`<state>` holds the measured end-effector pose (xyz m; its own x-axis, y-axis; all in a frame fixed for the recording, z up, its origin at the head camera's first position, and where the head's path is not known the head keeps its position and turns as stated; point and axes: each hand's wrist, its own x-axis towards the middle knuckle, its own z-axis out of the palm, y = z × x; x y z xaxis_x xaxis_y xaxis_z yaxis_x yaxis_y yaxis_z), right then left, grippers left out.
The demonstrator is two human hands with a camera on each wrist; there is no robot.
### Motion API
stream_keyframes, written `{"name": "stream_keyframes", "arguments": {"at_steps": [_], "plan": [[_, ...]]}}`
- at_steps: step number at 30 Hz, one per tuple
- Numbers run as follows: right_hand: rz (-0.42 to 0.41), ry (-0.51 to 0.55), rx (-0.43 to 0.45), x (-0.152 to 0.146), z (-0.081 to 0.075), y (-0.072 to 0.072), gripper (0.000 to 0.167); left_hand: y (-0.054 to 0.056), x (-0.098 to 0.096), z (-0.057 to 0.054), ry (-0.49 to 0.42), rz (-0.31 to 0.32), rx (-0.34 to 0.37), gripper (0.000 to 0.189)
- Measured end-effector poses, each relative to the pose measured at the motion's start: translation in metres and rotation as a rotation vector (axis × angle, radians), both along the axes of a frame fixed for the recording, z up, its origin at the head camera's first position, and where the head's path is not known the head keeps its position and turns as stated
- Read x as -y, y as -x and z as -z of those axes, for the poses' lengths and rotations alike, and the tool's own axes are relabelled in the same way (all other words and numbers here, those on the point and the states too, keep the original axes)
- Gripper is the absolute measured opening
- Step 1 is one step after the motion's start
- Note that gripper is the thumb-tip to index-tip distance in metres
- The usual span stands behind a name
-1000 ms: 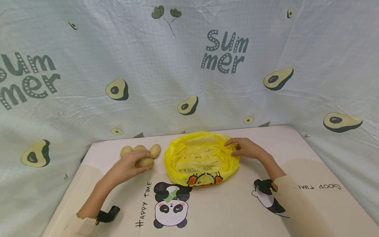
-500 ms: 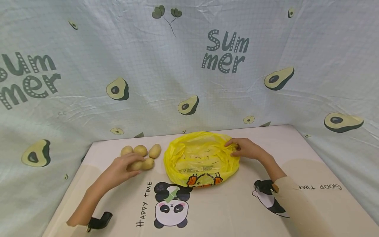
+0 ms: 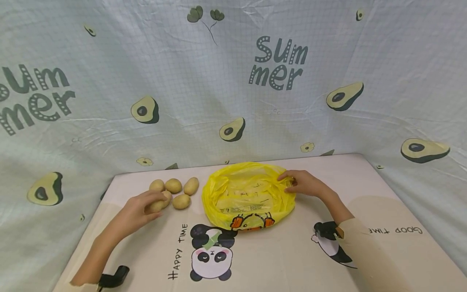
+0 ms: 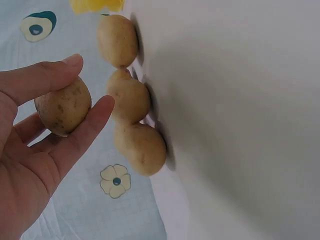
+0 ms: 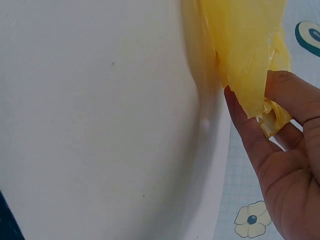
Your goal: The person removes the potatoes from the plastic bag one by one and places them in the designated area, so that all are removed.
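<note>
In the left wrist view, my left hand (image 4: 30, 150) holds a potato (image 4: 64, 107) between thumb and fingers; small dark specks mark its skin. Seen from the head, that left hand (image 3: 136, 209) is left of a small group of potatoes, close beside the nearest one (image 3: 166, 198). Another potato (image 3: 181, 201) lies toward the bag, with more behind, such as the potato (image 3: 191, 186) at the group's right. My right hand (image 3: 304, 183) pinches the right rim of a yellow plastic bag (image 3: 219, 217), whose mouth is spread wide. The right wrist view shows the crumpled bag edge (image 5: 245, 60) between thumb and fingers.
A pale tablecloth (image 3: 277, 259) printed with pandas and lettering covers the table. Behind it hangs a light curtain (image 3: 182, 81) with avocado prints. Black straps with camera mounts sit on both wrists.
My left hand has drawn back leftward from the right side of the potato group, uncovering potatoes there. The right hand and the yellow bag have stayed in place.
</note>
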<state>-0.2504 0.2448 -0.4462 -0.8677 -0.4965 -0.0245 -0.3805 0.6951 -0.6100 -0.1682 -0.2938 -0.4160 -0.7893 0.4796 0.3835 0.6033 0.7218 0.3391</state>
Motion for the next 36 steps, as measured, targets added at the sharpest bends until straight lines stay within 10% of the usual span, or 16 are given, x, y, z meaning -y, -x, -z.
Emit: {"name": "stream_keyframes", "arguments": {"at_steps": [36], "plan": [[0.02,0.016,0.0,-0.004,0.003,-0.002,0.038,-0.012,0.049,0.022,0.057,-0.185,0.049,0.05]]}}
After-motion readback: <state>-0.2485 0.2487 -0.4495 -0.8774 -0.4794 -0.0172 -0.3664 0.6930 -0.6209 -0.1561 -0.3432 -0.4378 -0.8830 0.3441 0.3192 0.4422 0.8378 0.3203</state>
